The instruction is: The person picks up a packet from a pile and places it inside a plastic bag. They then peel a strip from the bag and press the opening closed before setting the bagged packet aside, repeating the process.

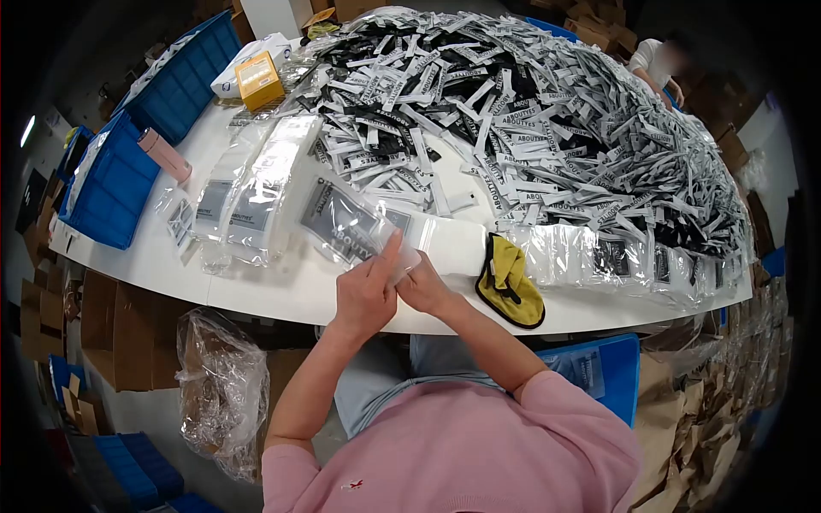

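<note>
A clear plastic bag with a grey printed label is held up above the white table, tilted and slightly blurred. My left hand pinches its lower edge, the index finger lying along the plastic. Close against it, my right hand grips the bag's lower right corner. Left of the hands lie stacks of similar clear bags with grey labels. Behind is a large heap of small black and white printed packets. A yellow-green cloth with black edging lies to the right of my right hand.
Blue bins, a pink bottle and a yellow box stand at the left. More clear bags line the table's right front. Another person is behind the heap. Crumpled plastic hangs below the table edge.
</note>
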`<control>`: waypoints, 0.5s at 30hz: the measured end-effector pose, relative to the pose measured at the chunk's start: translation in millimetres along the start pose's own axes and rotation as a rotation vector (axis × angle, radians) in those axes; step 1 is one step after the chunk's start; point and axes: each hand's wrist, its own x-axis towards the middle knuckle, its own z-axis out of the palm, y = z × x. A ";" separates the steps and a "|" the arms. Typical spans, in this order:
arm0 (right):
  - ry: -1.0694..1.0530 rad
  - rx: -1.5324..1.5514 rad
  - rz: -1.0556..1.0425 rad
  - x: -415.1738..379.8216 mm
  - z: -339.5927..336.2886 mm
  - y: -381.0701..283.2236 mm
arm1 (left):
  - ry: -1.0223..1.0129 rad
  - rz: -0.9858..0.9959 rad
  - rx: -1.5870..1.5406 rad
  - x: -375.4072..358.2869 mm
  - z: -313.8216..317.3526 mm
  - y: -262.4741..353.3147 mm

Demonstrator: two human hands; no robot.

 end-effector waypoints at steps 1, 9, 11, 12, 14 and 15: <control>0.000 0.001 -0.002 2.3 -6.2 -4.0 | 0.001 0.001 0.002 2.2 -3.2 1.6; 0.028 -0.156 0.120 7.0 -15.4 0.5 | -0.166 -0.054 0.072 4.4 -10.0 23.9; 0.029 -0.118 0.162 6.2 -18.1 1.1 | -0.347 -0.405 -0.380 15.2 -27.7 28.1; -0.035 -0.082 0.227 5.6 -22.4 3.7 | -0.290 -0.355 -0.427 17.5 -33.2 19.7; -0.125 -0.064 0.238 5.5 -25.2 5.7 | -0.113 0.081 0.011 36.6 -45.0 0.3; -0.129 -0.061 0.242 6.8 -24.6 0.2 | -0.147 0.159 0.189 43.7 -53.5 -2.2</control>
